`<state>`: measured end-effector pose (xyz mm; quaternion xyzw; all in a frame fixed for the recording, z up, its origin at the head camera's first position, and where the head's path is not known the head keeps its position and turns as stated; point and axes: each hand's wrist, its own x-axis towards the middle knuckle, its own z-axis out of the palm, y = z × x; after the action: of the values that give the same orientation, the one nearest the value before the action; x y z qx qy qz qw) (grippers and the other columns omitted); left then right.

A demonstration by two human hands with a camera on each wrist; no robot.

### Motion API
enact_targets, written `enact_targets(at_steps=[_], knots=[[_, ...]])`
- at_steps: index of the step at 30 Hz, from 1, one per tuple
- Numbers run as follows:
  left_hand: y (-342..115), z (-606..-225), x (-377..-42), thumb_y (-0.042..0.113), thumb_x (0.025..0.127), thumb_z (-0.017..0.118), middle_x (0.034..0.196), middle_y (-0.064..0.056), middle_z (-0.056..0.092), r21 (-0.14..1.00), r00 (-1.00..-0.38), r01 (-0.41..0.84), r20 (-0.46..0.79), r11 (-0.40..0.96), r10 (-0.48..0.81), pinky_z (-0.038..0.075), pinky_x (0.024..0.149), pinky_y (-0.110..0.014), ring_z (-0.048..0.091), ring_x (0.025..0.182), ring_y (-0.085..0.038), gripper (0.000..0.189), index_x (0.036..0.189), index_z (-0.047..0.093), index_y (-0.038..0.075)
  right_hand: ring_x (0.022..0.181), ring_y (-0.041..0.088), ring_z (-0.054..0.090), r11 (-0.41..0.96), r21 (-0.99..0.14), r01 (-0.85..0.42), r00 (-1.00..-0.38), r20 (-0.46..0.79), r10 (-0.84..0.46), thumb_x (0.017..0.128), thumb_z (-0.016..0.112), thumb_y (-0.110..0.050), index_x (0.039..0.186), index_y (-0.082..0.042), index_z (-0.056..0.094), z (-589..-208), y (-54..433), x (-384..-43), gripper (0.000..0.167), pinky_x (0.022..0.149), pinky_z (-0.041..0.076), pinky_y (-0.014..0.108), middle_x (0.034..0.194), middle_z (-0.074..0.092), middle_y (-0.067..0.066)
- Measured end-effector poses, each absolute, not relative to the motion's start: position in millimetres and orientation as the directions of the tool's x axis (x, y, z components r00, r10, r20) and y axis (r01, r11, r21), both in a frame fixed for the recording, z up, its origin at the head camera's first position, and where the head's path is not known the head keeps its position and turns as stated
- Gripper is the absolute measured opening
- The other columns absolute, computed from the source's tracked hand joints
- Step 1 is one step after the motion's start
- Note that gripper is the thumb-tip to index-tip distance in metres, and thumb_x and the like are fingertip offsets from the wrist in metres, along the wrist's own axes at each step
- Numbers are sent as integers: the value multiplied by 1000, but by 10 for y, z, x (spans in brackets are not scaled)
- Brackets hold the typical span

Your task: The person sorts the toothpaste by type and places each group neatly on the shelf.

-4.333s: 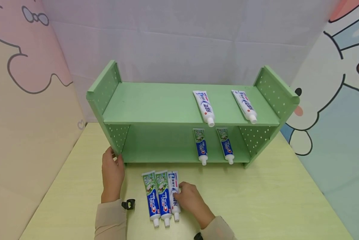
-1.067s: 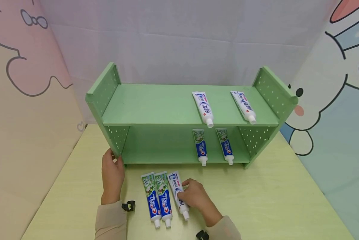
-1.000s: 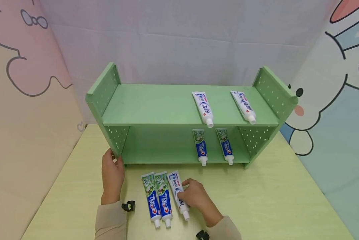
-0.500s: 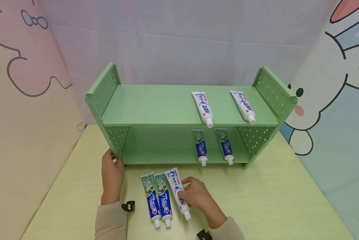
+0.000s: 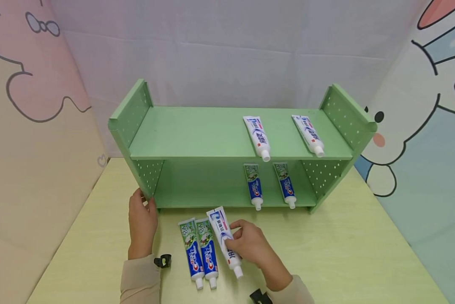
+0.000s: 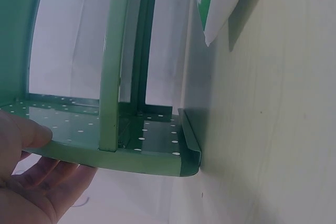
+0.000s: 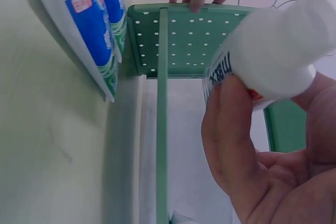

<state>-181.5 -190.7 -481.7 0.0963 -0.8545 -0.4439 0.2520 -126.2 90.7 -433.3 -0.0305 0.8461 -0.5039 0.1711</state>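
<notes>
My right hand (image 5: 252, 245) pinches a white toothpaste tube (image 5: 219, 226) between thumb and fingers, just in front of the shelf. The tube slants with its cap toward me; in the right wrist view its white cap end (image 7: 278, 45) sticks out above the fingers. Left of it, two green-and-blue Crest toothpaste tubes (image 5: 192, 251) lie side by side on the table. My left hand (image 5: 141, 226) grips the lower front edge of the green shelf's left side panel (image 5: 131, 145). In the left wrist view, the thumb (image 6: 34, 134) is inside that panel and the fingers are outside it.
Two white toothpaste tubes (image 5: 257, 137) lie on the right part of the upper shelf board (image 5: 189, 131). Below them, two Crest tubes (image 5: 254, 185) lie on the lower board (image 5: 200, 198). Caps poke over the front edges. The table (image 5: 349, 253) extends to both sides.
The white tube has been pulled away from the two Crest tubes, tilted, and raised, its flat end now nearer the shelf. My right hand moved with it; my left hand keeps its place.
</notes>
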Motion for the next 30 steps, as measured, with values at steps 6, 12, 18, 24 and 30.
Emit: enact_targets(at_steps=[6, 12, 18, 24, 30], knots=[[-1903, -4812, -1813, -2, 99, 48, 122, -30, 46, 805, -854, 60, 347, 590, -387, 53, 92, -51, 49, 114, -44, 39, 135, 38, -13, 63, 17, 60, 472, -876, 102, -942, -237, -236, 84, 73, -6, 117, 6, 57, -4212, 917, -1267, 39, 49, 56, 29, 80, 59, 8], [-1901, -4807, -1812, -3, 99, 48, 121, -30, 46, 805, -854, 64, 349, 589, -385, 53, 92, -52, 49, 114, -44, 39, 135, 38, -13, 63, 16, 60, 467, -880, 90, -944, -225, -242, 83, 72, -4, 117, 7, 57, -4128, 923, -1301, 39, 50, 56, 27, 80, 59, 8], [-1900, -4800, -1807, -3, 99, 48, 121, -30, 46, 803, -851, 68, 356, 592, -385, 53, 91, -51, 49, 114, -44, 39, 135, 38, -14, 64, 16, 60, 493, -867, 78, -945, -221, -240, 84, 72, -5, 119, 7, 57, -4067, 922, -1340, 40, 50, 56, 27, 81, 59, 9], [-1898, -4793, -1814, -2, 99, 47, 123, -30, 45, 804, -855, 68, 353, 591, -381, 53, 92, -51, 49, 114, -44, 39, 135, 38, -14, 63, 17, 60, 501, -863, 59, -948, -206, -244, 84, 72, -5, 119, 7, 57, -4015, 927, -1370, 39, 50, 55, 27, 80, 60, 7], [-1902, -4802, -1817, -2, 99, 48, 122, -30, 45, 797, -852, 73, 362, 599, -378, 53, 91, -52, 49, 114, -44, 39, 135, 38, -14, 64, 17, 60, 511, -859, 42, -950, -193, -246, 85, 72, -6, 119, 7, 58, -3990, 933, -1393, 39, 50, 55, 28, 81, 60, 6]])
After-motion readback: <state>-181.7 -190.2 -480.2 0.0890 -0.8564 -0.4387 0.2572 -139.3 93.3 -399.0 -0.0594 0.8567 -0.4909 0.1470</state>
